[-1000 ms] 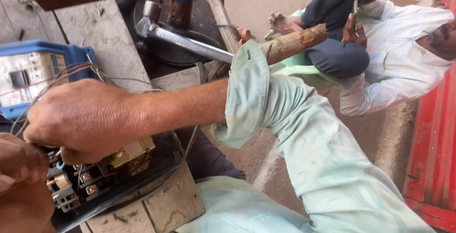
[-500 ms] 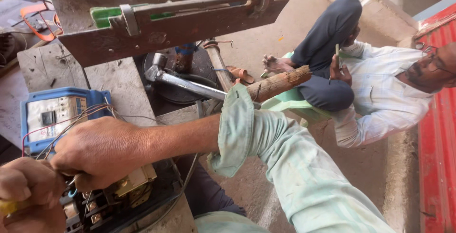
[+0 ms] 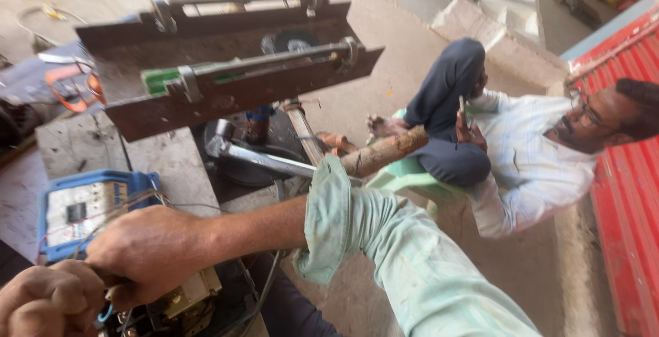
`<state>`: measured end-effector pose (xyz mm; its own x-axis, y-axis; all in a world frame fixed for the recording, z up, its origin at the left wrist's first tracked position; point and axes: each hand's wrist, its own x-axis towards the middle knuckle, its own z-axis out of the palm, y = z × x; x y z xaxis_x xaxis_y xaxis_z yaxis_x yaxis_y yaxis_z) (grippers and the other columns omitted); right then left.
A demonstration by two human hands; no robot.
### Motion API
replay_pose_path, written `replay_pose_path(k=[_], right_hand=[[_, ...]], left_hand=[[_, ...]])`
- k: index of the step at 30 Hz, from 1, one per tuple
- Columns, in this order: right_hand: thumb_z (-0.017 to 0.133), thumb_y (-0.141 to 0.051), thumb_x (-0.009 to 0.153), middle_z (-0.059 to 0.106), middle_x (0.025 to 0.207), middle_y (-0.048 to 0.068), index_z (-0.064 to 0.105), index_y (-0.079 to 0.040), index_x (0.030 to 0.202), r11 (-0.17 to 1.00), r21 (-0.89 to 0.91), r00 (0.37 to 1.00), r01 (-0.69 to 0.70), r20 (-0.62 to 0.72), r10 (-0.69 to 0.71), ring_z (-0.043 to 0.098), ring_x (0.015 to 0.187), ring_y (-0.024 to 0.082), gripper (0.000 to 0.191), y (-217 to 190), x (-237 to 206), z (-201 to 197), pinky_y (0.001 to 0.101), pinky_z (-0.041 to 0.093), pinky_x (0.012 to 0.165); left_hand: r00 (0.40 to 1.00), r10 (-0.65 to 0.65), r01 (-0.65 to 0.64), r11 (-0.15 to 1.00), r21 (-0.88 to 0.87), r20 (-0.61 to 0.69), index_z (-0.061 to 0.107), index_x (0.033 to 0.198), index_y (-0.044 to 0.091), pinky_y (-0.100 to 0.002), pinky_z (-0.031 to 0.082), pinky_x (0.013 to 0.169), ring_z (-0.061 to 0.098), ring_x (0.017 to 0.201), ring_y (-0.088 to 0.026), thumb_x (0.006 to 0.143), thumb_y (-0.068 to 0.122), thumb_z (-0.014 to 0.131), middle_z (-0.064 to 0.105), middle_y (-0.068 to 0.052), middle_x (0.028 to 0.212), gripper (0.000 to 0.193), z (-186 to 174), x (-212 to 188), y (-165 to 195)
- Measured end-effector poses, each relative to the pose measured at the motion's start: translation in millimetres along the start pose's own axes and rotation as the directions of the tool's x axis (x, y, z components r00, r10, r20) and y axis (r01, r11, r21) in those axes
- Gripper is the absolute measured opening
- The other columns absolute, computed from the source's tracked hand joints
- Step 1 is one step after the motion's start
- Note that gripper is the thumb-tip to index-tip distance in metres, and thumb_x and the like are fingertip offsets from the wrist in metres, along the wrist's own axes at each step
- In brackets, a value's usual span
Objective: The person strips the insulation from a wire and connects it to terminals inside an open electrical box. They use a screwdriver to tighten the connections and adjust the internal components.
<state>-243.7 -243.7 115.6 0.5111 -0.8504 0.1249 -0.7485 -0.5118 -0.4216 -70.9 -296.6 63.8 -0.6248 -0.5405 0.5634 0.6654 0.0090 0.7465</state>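
My right hand is closed around a bundle of thin wires above a black electrical assembly with beige terminal blocks at the bottom left. Its pale green sleeve is rolled back at the forearm. My left hand is a closed fist in the bottom left corner, touching the right hand; what it holds is hidden. A blue and white meter with wires over it lies just behind both hands on the bench.
A rusty metal frame with clamps stands on the grey workbench. A steel wrench and a wooden handle lie behind my forearm. A person sits on a green stool at right, beside a red shutter.
The view has tilted up and back, so the metal frame and seated person show more fully. My hands and the black assembly sit lower in view, still clasped together.
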Motion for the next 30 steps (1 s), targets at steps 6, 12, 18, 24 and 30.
replay_pose_path(k=[6,12,18,24,30], right_hand=[[0.074,-0.03,0.076,0.063,0.077,-0.003,0.065,-0.017,0.081,0.99,0.103,0.987,0.101,-0.134,-0.087,0.069,0.081,0.016,0.016,-5,-3,-2,0.0348,0.06,0.075],[0.075,-0.026,0.079,0.063,0.078,-0.005,0.064,-0.019,0.077,0.979,0.201,0.999,0.033,-0.011,-0.032,0.07,0.081,0.013,0.013,1,0,14,0.0353,0.06,0.071],[0.079,-0.017,0.06,0.066,0.078,0.003,0.066,-0.014,0.077,0.983,0.122,0.958,0.14,-0.269,-0.103,0.07,0.082,0.029,0.022,0,-5,14,0.0454,0.056,0.072],[0.078,-0.01,0.07,0.069,0.089,0.01,0.068,-0.008,0.09,0.97,0.105,0.966,0.22,-0.163,-0.201,0.07,0.089,0.035,0.022,16,-3,25,0.0478,0.056,0.084],[0.077,-0.009,0.078,0.069,0.086,0.009,0.068,-0.005,0.087,0.982,0.105,0.985,0.155,-0.092,-0.146,0.07,0.083,0.028,0.013,5,7,30,0.0411,0.059,0.081]], left_hand=[[0.993,-0.017,-0.023,0.94,0.341,0.113,0.049,0.096,0.002,-0.031,0.056,0.06,0.06,0.071,-0.019,0.099,0.028,0.066,0.055,-0.016,0.084,0.031,-14,4,11],[0.994,-0.053,0.083,0.937,0.339,-0.096,0.054,0.098,0.005,-0.03,0.062,0.075,0.064,0.078,-0.02,0.116,0.023,0.055,0.056,-0.014,0.09,0.025,-27,-57,-13],[0.942,0.02,0.107,0.927,0.359,-0.335,0.051,0.088,0.007,-0.029,0.046,0.063,0.052,0.067,-0.015,0.112,0.043,0.046,0.051,-0.007,0.078,0.044,6,-50,10],[0.923,-0.056,0.166,0.95,0.264,-0.381,0.049,0.078,0.009,-0.027,0.03,0.052,0.039,0.057,-0.01,0.108,0.064,0.038,0.046,0.0,0.066,0.064,42,-17,43],[0.945,0.051,0.048,0.956,0.29,-0.323,0.05,0.086,0.005,-0.026,0.032,0.056,0.038,0.061,-0.008,0.119,0.052,0.047,0.044,0.0,0.07,0.057,33,-30,37]])
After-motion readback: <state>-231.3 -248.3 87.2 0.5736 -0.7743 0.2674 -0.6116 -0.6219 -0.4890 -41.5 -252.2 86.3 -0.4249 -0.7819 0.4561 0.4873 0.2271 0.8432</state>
